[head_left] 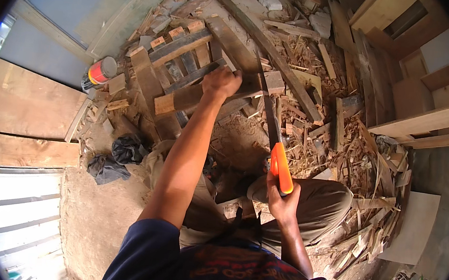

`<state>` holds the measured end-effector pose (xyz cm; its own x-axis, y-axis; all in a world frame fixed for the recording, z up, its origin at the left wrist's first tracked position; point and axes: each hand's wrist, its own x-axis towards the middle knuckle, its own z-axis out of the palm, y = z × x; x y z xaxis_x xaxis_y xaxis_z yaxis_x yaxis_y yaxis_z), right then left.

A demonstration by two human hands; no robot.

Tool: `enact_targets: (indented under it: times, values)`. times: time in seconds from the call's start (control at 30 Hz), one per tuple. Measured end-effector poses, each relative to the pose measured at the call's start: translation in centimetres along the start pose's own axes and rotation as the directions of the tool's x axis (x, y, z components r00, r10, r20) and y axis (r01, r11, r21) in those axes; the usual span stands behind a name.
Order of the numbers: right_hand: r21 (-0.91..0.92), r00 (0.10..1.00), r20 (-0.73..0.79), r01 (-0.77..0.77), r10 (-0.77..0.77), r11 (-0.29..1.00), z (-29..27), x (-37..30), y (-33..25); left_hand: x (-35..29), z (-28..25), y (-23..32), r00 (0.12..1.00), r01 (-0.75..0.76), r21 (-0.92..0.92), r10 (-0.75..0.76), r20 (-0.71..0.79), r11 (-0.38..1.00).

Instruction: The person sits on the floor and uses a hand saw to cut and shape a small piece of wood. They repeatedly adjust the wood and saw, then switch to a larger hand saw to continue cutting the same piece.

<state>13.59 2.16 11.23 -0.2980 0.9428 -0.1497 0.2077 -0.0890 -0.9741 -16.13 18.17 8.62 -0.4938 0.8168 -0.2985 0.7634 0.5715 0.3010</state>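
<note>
My right hand (pixel 283 199) is wrapped round the orange handle of a handsaw (pixel 271 116). Its dark blade runs forward and crosses a wooden plank (pixel 189 97) close to the plank's right end. My left hand (pixel 222 82) is closed over the top of that plank, left of the blade, its fingertips mostly hidden. The plank lies across a stack of wooden pieces (pixel 182 49) on the ground before my bent knees. How deep the blade sits in the wood cannot be made out.
A long beam (pixel 262 43) slants across the far side. Wood scraps and shavings (pixel 315 108) cover the ground to the right. At the left are a red can (pixel 102 70), black plastic (pixel 109 165) and leaning boards (pixel 26 100). Wooden frames (pixel 433 80) stand at the right.
</note>
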Motion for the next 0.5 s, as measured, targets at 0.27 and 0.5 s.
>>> enact_targets:
  times: [0.27, 0.5]
  values:
    - [0.126, 0.982, -0.119, -0.132, 0.147, 0.983, -0.5, 0.9, 0.2, 0.3, 0.8, -0.3, 0.996, -0.048, -0.03, 0.045, -0.075, 0.998]
    - [-0.024, 0.999, -0.052, 0.011, -0.012, 1.0, 3.8, 11.7, -1.2, 0.0, 1.2, -1.4, 0.995, -0.087, -0.071, 0.082, -0.064, 0.994]
